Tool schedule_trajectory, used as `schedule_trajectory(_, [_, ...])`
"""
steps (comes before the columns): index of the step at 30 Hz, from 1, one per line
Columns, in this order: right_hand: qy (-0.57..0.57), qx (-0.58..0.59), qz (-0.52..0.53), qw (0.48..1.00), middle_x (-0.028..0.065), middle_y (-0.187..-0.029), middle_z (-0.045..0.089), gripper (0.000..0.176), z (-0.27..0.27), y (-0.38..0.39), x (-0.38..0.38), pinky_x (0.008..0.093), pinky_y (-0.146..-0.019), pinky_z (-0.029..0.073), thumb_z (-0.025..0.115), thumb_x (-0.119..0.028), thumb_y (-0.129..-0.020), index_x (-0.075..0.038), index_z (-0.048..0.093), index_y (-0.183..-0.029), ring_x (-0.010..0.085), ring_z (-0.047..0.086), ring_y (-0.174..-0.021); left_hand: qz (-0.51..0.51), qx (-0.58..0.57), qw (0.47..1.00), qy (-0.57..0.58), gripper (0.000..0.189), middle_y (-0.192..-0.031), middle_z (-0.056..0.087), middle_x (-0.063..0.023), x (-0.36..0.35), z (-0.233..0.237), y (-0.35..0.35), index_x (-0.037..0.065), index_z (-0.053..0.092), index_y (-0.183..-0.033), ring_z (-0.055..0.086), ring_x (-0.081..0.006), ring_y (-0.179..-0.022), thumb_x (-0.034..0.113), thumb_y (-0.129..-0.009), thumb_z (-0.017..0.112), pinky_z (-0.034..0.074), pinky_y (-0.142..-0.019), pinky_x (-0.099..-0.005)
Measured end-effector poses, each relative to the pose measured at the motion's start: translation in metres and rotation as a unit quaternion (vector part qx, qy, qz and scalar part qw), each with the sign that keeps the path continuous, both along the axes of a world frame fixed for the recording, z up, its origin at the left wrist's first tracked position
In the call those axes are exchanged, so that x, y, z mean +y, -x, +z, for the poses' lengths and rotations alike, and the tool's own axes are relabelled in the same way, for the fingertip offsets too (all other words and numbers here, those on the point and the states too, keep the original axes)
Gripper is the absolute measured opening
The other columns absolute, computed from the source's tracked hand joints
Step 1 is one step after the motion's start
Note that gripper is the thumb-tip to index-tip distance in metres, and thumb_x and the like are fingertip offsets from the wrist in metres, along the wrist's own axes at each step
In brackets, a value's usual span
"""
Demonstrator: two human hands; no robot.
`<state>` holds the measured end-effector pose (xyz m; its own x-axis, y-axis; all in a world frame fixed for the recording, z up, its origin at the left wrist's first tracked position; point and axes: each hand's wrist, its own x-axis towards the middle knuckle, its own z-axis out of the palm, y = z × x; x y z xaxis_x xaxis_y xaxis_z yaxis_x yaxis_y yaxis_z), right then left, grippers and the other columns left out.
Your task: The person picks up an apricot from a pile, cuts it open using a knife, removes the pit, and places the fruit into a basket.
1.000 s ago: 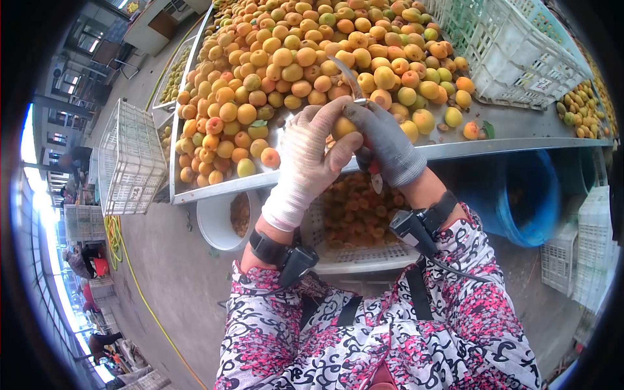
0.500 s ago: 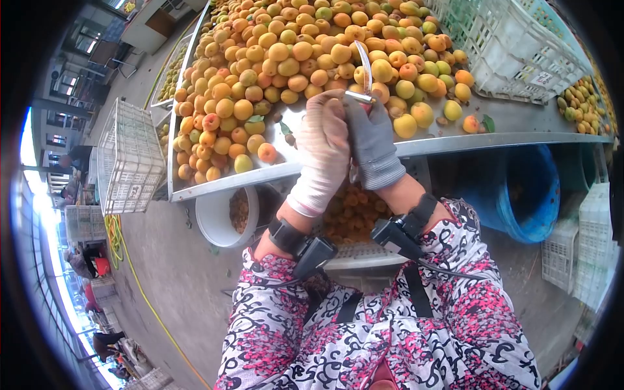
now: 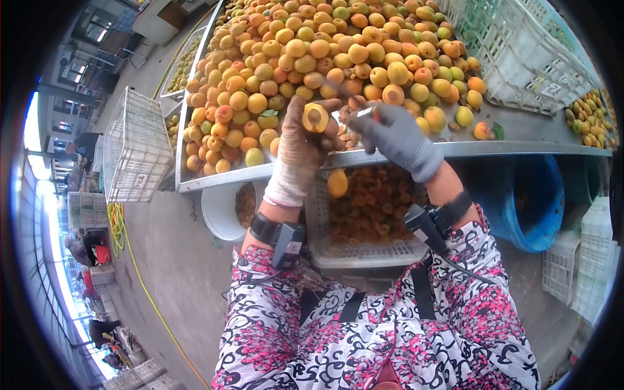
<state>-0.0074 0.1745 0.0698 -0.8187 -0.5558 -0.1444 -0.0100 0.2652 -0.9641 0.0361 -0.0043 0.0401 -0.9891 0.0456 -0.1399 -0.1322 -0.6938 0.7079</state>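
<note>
resting cut-side up within the left hand's (image 3: 311, 133) fingers, halved apricot (image 3: 315, 118)

Fisheye curve bends the edges into black corners — white glare at nine o'clock, the centre evenly lit.

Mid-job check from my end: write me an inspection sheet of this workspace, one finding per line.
Surface: metal-rimmed table, heaped with whole orange-yellow fruit.
Job's things: cut fruit, stone showing; knife, blade blurred; crate below, holding cut fruit; yellow fruit piece at its left end, contact unclear.
Clutter: brown scraps and a green leaf near the front rim.
Hands: both gloved; left hand holds the cut fruit, right hand the knife.
Cables: dark cable at the right forearm; yellow hose on the floor.
Surroundings: white bucket, blue barrel, plastic crates either side.
</note>
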Motion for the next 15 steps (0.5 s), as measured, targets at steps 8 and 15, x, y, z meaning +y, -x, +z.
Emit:
schedule_trajectory(8, [0.514,-0.067,-0.164,0.839,-0.0054,-0.05,0.037,0.031,0.02,0.011,0.008,0.0227,-0.036,0.028,0.056,-0.026,-0.092,-0.012,0.045,-0.067,0.0057,0.031,-0.037,-0.047,-0.038,0.997,-0.039,0.044,-0.093,0.053,-0.0082,0.047,0.005,-0.007,0.001,0.057,-0.111,0.051,-0.0178,-0.077,0.035,-0.083,0.06,0.043,-0.063,-0.03])
schedule_trajectory(15, [0.502,-0.02,-0.213,0.838,-0.0046,-0.051,0.042,0.019,0.022,0.005,0.001,0.0225,-0.037,0.028,0.062,-0.025,-0.09,-0.01,0.055,-0.08,0.0043,0.035,-0.039,-0.099,-0.075,0.991,-0.055,0.037,-0.088,0.057,-0.0084,0.063,-0.002,-0.009,0.006,0.055,-0.105,0.052,-0.0198,-0.068,0.035,-0.083,0.058,0.042,-0.058,-0.0327])
